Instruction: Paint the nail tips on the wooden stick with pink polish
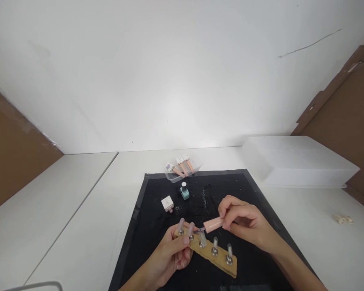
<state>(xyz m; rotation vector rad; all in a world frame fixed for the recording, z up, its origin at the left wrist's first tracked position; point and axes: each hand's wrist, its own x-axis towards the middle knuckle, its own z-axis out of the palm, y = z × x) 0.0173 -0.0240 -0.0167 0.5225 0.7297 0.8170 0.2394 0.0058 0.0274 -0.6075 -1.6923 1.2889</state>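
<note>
My left hand (172, 252) grips one end of a tan nail tip stand (220, 258), held tilted above the black mat. Several nail tips stand on its round metal bases; the two near my thumb look pinkish-purple, the others clear or whitish. Between my right thumb and fingers is the pink cap of a nail polish brush (213, 224), and my right hand (245, 222) is closed on it. The brush end points left, at the second and middle nail tips; whether it touches one I cannot tell. An uncapped white polish bottle (168, 203) lies on the mat just beyond my left hand.
A small teal bottle (185, 192) stands on the black mat (151, 188). Behind it, a clear tray (172, 178) holds several pink-capped polish bottles. At the right are a translucent white box (303, 165) and a small beige item (342, 219). A white wall closes off the back.
</note>
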